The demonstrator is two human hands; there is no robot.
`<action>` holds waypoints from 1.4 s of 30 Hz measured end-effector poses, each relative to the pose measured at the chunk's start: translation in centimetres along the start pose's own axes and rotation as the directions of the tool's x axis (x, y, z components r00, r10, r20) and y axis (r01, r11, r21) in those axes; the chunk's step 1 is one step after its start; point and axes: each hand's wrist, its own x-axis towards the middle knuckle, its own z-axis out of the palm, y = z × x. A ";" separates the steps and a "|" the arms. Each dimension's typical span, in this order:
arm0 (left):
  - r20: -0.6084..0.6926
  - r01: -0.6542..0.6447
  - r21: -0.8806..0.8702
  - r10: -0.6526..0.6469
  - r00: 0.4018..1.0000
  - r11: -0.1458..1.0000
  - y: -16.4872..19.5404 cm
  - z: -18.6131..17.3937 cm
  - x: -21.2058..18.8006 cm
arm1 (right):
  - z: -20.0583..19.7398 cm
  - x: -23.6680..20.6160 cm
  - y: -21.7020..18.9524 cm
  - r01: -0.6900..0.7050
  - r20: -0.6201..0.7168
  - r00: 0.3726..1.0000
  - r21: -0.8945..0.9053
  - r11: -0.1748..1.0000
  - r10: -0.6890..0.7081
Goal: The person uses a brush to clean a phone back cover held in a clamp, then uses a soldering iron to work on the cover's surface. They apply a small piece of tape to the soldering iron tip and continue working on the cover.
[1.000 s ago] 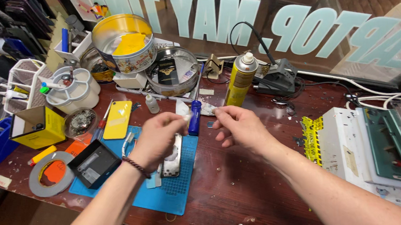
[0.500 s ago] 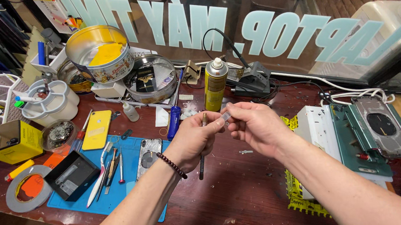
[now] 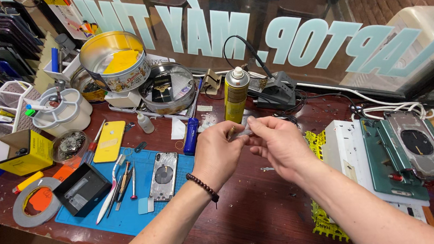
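Note:
My left hand (image 3: pixel 218 153) and my right hand (image 3: pixel 274 142) meet above the dark wooden bench, fingertips pinched together on a small clear piece (image 3: pixel 242 132) held between them. What the piece is cannot be made out. A beaded bracelet sits on my left wrist. Below and to the left, a phone back housing (image 3: pixel 163 175) lies on a blue work mat (image 3: pixel 132 212), apart from both hands. A yellow spray can (image 3: pixel 236 94) stands just behind my hands.
Tweezers and a toothbrush (image 3: pixel 111 189) lie on the mat beside a black tray (image 3: pixel 82 189). A yellow phone (image 3: pixel 109 141), tape roll (image 3: pixel 33 201), round tins (image 3: pixel 115 60) and a soldering stand (image 3: pixel 274 91) crowd the back. A green fixture with a phone frame (image 3: pixel 412 150) sits right.
The view has shifted left, so the mat and phone housing are in fuller view. My hands stay joined on the small piece, slightly higher and closer together.

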 end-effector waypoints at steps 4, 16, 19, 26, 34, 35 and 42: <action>-0.008 -0.124 0.087 0.125 0.992 0.988 0.5 -0.7 -0.4 | -1.2 0.5 0.3 -0.126 0.080 0.989 0.036 0.991 0.123; 0.276 -0.053 -0.324 0.148 0.950 0.944 -1.5 -1.3 1.0 | -4.3 1.2 0.3 -0.414 0.375 0.872 0.221 0.883 0.315; 0.281 0.009 -0.456 0.134 0.950 0.890 -1.8 -1.0 1.3 | -4.2 1.4 0.6 -0.430 0.402 0.858 0.219 0.876 0.321; 0.336 0.036 -0.339 0.085 0.938 0.940 -2.5 -1.1 1.9 | -3.4 0.5 -0.6 -0.390 0.232 0.907 0.144 0.910 0.352; 0.276 -0.110 -0.154 0.149 0.950 0.982 -0.5 -1.3 1.3 | -1.3 -1.0 -3.0 0.052 0.000 0.998 -0.540 0.840 -0.061; 0.277 -0.082 -0.146 0.120 0.953 0.986 0.0 -1.4 1.1 | -1.1 -1.1 -3.2 0.089 0.012 0.995 -0.578 0.811 -0.100; 0.238 -0.039 -0.061 0.053 0.970 0.997 1.6 -1.4 0.1 | -0.6 -1.6 -4.1 0.103 0.034 0.994 -0.619 0.779 -0.105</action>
